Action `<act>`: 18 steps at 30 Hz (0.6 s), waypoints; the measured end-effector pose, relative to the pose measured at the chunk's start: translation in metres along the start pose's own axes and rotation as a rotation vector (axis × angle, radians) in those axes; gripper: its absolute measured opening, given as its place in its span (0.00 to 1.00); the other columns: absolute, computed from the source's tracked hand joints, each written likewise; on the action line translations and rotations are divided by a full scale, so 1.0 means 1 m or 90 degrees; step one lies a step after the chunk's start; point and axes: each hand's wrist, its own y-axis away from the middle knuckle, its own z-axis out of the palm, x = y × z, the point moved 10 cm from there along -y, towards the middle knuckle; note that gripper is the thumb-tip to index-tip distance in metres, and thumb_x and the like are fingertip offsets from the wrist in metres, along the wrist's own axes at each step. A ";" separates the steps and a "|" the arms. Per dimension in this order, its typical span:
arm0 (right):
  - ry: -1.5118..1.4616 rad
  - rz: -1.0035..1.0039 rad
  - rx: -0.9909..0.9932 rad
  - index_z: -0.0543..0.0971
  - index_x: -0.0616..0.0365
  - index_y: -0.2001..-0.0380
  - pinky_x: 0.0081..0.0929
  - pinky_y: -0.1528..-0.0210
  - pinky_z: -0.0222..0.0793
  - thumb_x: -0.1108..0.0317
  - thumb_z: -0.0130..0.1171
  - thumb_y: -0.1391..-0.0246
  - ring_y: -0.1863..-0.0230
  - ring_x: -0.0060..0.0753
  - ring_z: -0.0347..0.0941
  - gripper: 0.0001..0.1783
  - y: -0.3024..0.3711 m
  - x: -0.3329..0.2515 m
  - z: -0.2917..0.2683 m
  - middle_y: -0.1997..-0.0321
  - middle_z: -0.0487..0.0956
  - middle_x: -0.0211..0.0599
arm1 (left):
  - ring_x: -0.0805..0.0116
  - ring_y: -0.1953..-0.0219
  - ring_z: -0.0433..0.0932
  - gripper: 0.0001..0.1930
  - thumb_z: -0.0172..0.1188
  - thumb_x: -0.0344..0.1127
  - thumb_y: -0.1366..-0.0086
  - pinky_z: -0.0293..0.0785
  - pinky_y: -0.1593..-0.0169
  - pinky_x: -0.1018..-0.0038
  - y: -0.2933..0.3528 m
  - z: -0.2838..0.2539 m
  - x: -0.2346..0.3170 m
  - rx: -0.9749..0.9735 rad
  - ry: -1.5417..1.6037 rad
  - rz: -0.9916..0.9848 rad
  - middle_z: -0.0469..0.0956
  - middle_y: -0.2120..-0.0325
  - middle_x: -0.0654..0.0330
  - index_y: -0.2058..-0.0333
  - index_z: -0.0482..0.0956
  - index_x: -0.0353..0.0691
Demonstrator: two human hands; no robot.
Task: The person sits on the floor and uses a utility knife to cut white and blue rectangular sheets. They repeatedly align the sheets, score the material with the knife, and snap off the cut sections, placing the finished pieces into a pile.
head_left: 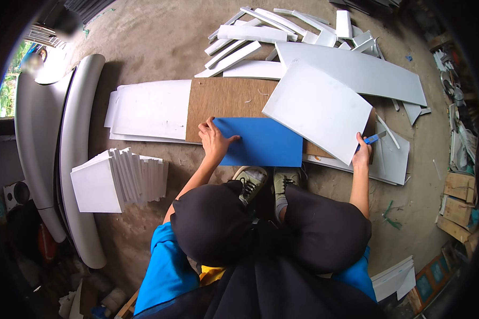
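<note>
Plainly, the blue board (263,142) is touched at its left edge by the left hand (214,146), fingers spread; a blue cutter (376,137) is gripped by the right hand (362,153). The board is laid over a brown sheet (226,101) and overlapped by a white panel (319,109); white offcuts (253,34) are strewn across the floor (159,53).

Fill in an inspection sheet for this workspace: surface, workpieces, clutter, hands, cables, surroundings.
Surface: brown wooden board low over a concrete floor.
Workpieces: blue rectangular panel, its upper right corner overlapped by a tilted white panel.
Clutter: heap of white offcuts beyond the board; row of white pieces at left; green string at right.
Hands: left hand on the blue panel's upper left corner; right hand holding a blue cutter at the white panel's edge.
Cables: nothing seen.
Surroundings: large white rolls at left; wooden blocks at right.
</note>
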 end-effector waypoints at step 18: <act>-0.033 -0.060 -0.070 0.64 0.50 0.77 0.30 0.62 0.70 0.74 0.59 0.53 0.67 0.30 0.73 0.12 0.015 -0.053 0.041 0.70 0.74 0.32 | 0.77 0.71 0.70 0.14 0.52 0.40 0.38 0.67 0.67 0.81 -0.078 -0.096 -0.006 0.073 0.574 0.098 0.75 0.74 0.62 0.59 0.73 0.36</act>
